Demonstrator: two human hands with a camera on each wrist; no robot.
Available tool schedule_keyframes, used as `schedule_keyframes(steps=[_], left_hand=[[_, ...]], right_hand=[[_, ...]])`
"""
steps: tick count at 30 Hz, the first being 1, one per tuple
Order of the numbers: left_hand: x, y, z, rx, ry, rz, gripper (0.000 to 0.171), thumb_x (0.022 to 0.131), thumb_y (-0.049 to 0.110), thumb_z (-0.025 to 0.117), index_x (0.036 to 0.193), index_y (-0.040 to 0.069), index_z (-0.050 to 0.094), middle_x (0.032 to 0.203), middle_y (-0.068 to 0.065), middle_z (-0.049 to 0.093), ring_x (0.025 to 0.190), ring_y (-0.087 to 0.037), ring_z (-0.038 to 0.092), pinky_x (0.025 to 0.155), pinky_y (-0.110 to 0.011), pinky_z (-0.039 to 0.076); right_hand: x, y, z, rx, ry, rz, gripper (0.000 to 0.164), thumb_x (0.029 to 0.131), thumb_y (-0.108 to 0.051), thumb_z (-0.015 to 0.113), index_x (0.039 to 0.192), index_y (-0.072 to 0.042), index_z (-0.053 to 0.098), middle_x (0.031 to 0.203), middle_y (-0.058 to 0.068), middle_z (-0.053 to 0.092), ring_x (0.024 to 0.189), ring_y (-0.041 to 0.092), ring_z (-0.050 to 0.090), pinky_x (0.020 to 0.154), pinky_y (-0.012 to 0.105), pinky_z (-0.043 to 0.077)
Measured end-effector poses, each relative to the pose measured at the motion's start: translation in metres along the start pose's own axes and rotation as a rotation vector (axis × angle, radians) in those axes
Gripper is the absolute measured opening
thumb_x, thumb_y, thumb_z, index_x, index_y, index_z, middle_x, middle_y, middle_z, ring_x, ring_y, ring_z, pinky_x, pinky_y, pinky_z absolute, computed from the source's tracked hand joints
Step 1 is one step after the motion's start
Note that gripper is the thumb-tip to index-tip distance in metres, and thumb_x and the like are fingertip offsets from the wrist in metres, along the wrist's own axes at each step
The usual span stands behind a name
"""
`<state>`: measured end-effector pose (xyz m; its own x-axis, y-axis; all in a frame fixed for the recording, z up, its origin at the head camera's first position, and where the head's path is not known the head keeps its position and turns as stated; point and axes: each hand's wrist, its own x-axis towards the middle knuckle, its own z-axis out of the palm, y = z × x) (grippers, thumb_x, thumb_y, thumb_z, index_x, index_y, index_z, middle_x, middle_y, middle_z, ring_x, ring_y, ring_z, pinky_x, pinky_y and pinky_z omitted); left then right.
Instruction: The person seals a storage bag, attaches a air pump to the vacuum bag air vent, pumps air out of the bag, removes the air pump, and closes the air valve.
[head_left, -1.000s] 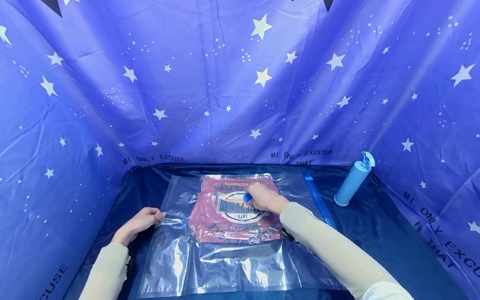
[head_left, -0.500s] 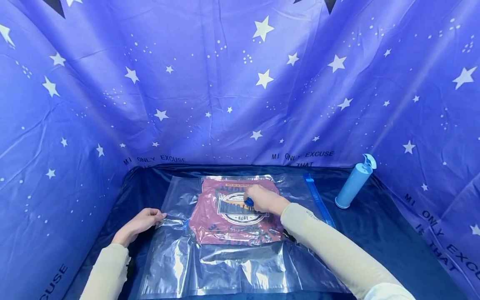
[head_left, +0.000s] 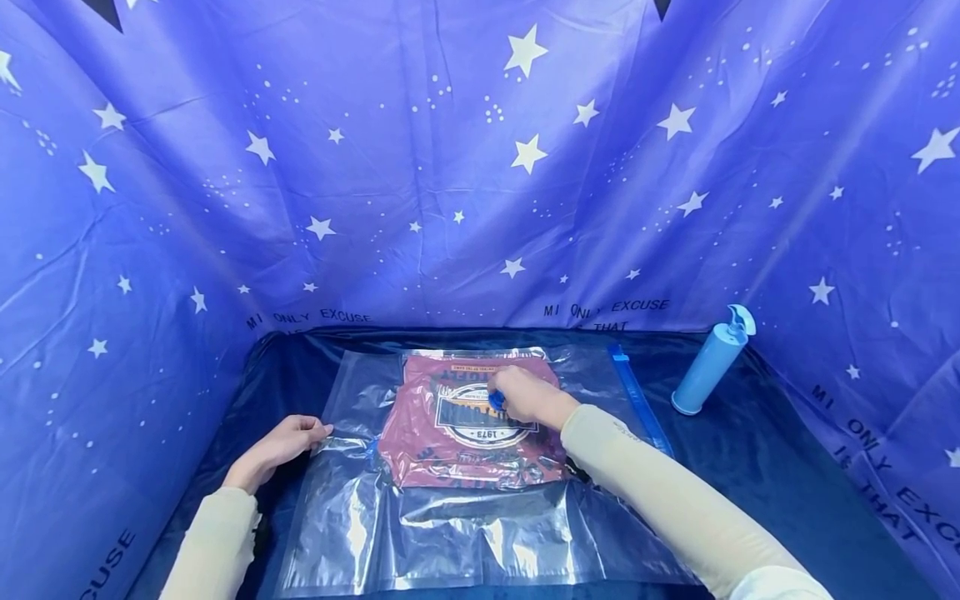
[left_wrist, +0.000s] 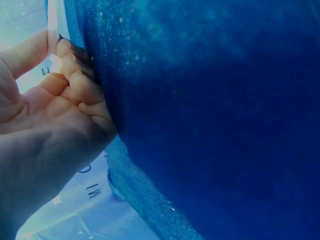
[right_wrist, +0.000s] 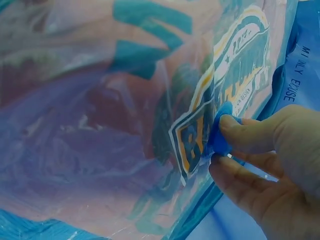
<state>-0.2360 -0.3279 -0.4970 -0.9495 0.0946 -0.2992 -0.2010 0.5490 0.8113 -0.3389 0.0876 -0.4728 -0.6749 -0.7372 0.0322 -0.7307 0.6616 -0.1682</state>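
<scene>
A clear plastic vacuum storage bag (head_left: 330, 517) lies flat on the dark blue cloth, with a folded maroon printed shirt (head_left: 416, 417) inside it. My left hand (head_left: 281, 442) pinches the bag's left edge between thumb and fingers. Over the shirt's white and orange print, my right hand (head_left: 531, 395) grips a blue valve cap (right_wrist: 220, 131) on the bag's upper face. In the right wrist view the thumb (right_wrist: 245, 129) lies on one side of the cap and fingers on the other. Dark blue cloth (left_wrist: 210, 125) fills most of the left wrist view.
Blue hand pump (head_left: 708, 367) stands on the cloth, to the right of the bag. A blue zip strip (head_left: 637, 396) with its slider runs along the bag's right side, partly behind my right sleeve (head_left: 637, 467). Purple star-patterned curtains (head_left: 420, 167) enclose the back and sides.
My right hand turns slightly at the valve cap, and the amount of blue showing beside the fingers varies. My left hand keeps its pinch on the bag's edge; bag and pump stay put.
</scene>
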Motion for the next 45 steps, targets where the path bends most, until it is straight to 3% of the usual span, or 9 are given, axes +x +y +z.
schedule_keyframes(steps=[5, 11, 15, 19, 22, 28, 32, 39, 45], left_hand=[[0.001, 0.002, 0.0, 0.002, 0.005, -0.001, 0.037, 0.109, 0.021, 0.057, 0.074, 0.01, 0.051, 0.073, 0.002, 0.043, 0.069, -0.018, 0.042, 0.069, -0.031, 0.034], [0.001, 0.003, 0.0, 0.009, 0.014, -0.005, 0.038, 0.11, 0.022, 0.057, 0.075, 0.01, 0.051, 0.074, 0.001, 0.044, 0.071, -0.019, 0.042, 0.07, -0.033, 0.034], [0.001, 0.003, -0.001, 0.01, 0.013, -0.005, 0.038, 0.11, 0.024, 0.057, 0.075, 0.011, 0.05, 0.073, 0.001, 0.043, 0.07, -0.019, 0.042, 0.07, -0.033, 0.034], [0.001, 0.002, -0.001, 0.006, 0.009, -0.016, 0.038, 0.11, 0.023, 0.057, 0.074, 0.011, 0.05, 0.072, 0.002, 0.042, 0.069, -0.018, 0.041, 0.07, -0.033, 0.034], [0.001, 0.002, -0.001, 0.006, 0.009, -0.011, 0.039, 0.109, 0.022, 0.057, 0.073, 0.012, 0.048, 0.07, 0.003, 0.04, 0.068, -0.017, 0.04, 0.069, -0.031, 0.034], [0.0, 0.002, 0.001, -0.001, 0.007, -0.013, 0.039, 0.109, 0.021, 0.058, 0.072, 0.011, 0.048, 0.071, 0.002, 0.042, 0.067, -0.017, 0.04, 0.069, -0.031, 0.034], [0.0, 0.003, 0.003, 0.006, 0.007, -0.003, 0.039, 0.109, 0.021, 0.058, 0.072, 0.01, 0.047, 0.071, 0.002, 0.041, 0.066, -0.017, 0.039, 0.068, -0.031, 0.034], [0.0, 0.003, 0.002, 0.007, 0.015, 0.002, 0.039, 0.109, 0.021, 0.058, 0.073, 0.011, 0.048, 0.072, 0.002, 0.043, 0.068, -0.017, 0.04, 0.068, -0.031, 0.034], [-0.001, 0.001, 0.002, -0.002, 0.008, -0.001, 0.04, 0.11, 0.023, 0.058, 0.073, 0.012, 0.047, 0.07, 0.003, 0.04, 0.067, -0.017, 0.04, 0.068, -0.031, 0.033]], right_hand=[[0.001, -0.002, -0.002, 0.02, 0.012, 0.084, 0.017, 0.086, -0.003, 0.087, 0.088, -0.005, 0.07, 0.08, 0.003, 0.066, 0.078, 0.021, 0.067, 0.076, 0.04, 0.058], [0.002, -0.004, 0.003, 0.026, 0.06, 0.276, 0.036, 0.092, -0.034, 0.084, 0.075, -0.012, 0.061, 0.063, -0.004, 0.049, 0.058, 0.015, 0.053, 0.064, 0.041, 0.053], [0.0, -0.006, 0.005, -0.002, 0.047, 0.345, 0.043, 0.094, -0.045, 0.08, 0.077, -0.011, 0.061, 0.068, 0.001, 0.055, 0.062, 0.019, 0.056, 0.065, 0.043, 0.052], [-0.005, -0.007, 0.004, -0.102, -0.019, 0.259, 0.044, 0.096, -0.043, 0.079, 0.111, -0.003, 0.07, 0.101, 0.011, 0.068, 0.094, 0.028, 0.067, 0.083, 0.047, 0.057], [-0.009, -0.006, 0.002, -0.149, -0.053, 0.12, 0.047, 0.095, -0.022, 0.082, 0.135, -0.003, 0.065, 0.128, 0.016, 0.064, 0.117, 0.034, 0.062, 0.098, 0.048, 0.054], [-0.012, -0.004, 0.006, -0.143, -0.035, 0.034, 0.037, 0.083, 0.006, 0.08, 0.117, -0.004, 0.072, 0.122, 0.016, 0.065, 0.109, 0.033, 0.066, 0.095, 0.046, 0.056], [-0.01, -0.004, 0.009, -0.15, 0.013, 0.089, 0.013, 0.09, -0.008, 0.081, 0.098, -0.006, 0.071, 0.102, 0.012, 0.069, 0.098, 0.034, 0.069, 0.087, 0.051, 0.057], [-0.004, -0.006, 0.007, -0.148, 0.069, 0.217, 0.042, 0.097, -0.041, 0.077, 0.071, -0.014, 0.059, 0.071, 0.004, 0.063, 0.073, 0.028, 0.069, 0.066, 0.049, 0.058], [-0.008, -0.011, 0.003, -0.161, -0.062, 0.137, 0.029, 0.101, -0.026, 0.073, 0.118, -0.003, 0.069, 0.118, 0.015, 0.068, 0.11, 0.034, 0.068, 0.092, 0.049, 0.057]])
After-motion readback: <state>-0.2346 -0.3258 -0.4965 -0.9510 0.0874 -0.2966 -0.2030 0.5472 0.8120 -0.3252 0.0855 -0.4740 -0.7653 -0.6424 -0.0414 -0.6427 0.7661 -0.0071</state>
